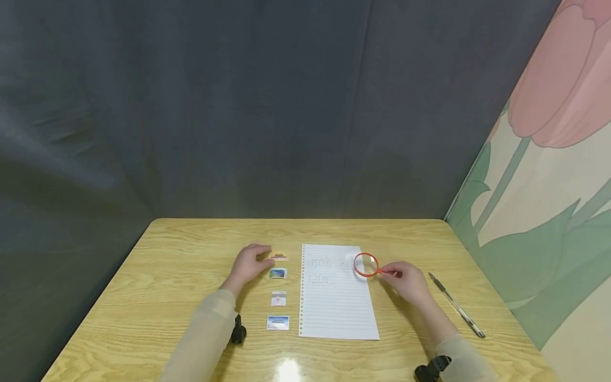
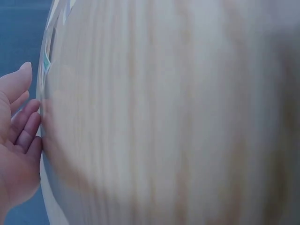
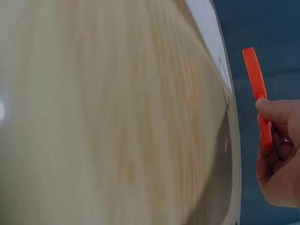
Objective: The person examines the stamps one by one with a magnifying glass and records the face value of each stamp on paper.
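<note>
My right hand (image 1: 408, 282) pinches the handle of a red-rimmed magnifying glass (image 1: 366, 276) between thumb and fingers. Its round lens is held over the right edge of a lined sheet of paper (image 1: 336, 313) with handwriting near the top. From the right wrist view, the red handle (image 3: 254, 72) is seen side-on, raised off the table. At the left, my left hand (image 1: 248, 265) has its fingertips at the left edge of the topmost stamp-like picture card (image 1: 280, 257), which lies flat. Its fingers are loosely bent in the left wrist view; whether they press the card is hidden.
Below that card, a green-and-blue card (image 1: 278, 273), a pale card (image 1: 279, 298) and a blue card (image 1: 278, 323) form a column left of the paper. A pen (image 1: 456, 305) lies right of my right hand. A dark curtain (image 1: 286, 132) hangs behind the wooden table (image 1: 157, 276).
</note>
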`<move>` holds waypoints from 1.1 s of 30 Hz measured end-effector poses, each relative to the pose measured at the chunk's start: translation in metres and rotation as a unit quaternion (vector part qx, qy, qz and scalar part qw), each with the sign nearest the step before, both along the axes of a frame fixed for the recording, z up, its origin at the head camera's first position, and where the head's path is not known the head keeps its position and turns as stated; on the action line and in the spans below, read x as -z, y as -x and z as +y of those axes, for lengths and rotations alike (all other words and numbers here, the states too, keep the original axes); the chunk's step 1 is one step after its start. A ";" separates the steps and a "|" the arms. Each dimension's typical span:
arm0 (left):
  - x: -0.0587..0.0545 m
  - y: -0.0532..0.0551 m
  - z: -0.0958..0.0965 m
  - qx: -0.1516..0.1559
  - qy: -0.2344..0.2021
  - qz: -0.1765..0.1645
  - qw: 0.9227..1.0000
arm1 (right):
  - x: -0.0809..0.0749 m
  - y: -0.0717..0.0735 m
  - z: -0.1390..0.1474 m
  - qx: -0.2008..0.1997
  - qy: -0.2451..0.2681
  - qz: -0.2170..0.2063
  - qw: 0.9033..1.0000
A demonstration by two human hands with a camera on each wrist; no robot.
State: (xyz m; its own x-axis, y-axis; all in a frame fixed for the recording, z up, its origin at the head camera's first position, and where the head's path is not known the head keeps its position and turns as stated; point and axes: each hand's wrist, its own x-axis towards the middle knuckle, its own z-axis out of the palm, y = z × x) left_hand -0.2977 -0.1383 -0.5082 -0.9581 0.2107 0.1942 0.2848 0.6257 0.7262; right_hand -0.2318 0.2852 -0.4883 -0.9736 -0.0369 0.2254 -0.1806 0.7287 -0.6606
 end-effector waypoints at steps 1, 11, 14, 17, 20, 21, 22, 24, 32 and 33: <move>-0.001 -0.002 0.000 0.002 -0.001 -0.004 1.000 | 0.000 -0.002 0.007 0.002 -0.005 0.000 1.000; -0.016 -0.022 0.014 0.058 -0.021 -0.016 0.998 | 0.000 -0.014 0.047 0.028 -0.053 0.010 0.998; -0.022 -0.029 0.019 0.074 -0.016 -0.023 0.997 | 0.001 -0.015 0.053 0.030 -0.057 0.010 0.998; -0.029 -0.037 0.025 0.095 0.001 -0.026 0.995 | 0.002 -0.016 0.058 0.032 -0.064 0.006 0.997; -0.037 -0.044 0.030 0.121 0.024 -0.033 0.992 | 0.002 -0.018 0.062 0.033 -0.074 0.003 0.997; -0.040 -0.047 0.032 0.129 0.030 -0.035 0.991 | 0.002 -0.018 0.063 0.032 -0.077 0.002 0.996; -0.041 -0.049 0.034 0.137 0.033 -0.036 0.989 | 0.002 -0.019 0.064 0.032 -0.079 0.002 0.996; -0.044 -0.055 0.037 0.149 0.034 -0.041 0.987 | 0.003 -0.020 0.066 0.033 -0.083 0.000 0.996; -0.042 -0.073 0.046 0.174 0.005 -0.066 0.983 | 0.005 -0.022 0.073 0.039 -0.107 -0.006 0.994; -0.042 -0.075 0.047 0.174 0.002 -0.071 0.982 | 0.005 -0.023 0.074 0.039 -0.108 -0.009 0.993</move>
State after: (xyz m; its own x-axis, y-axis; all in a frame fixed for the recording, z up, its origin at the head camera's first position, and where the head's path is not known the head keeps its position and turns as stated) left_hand -0.2228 -0.0917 -0.4667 -0.8452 0.5307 0.0631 0.3786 0.5111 0.7716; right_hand -0.2091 0.3593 -0.4931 -0.9790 -0.0059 0.2039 -0.1072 0.8651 -0.4900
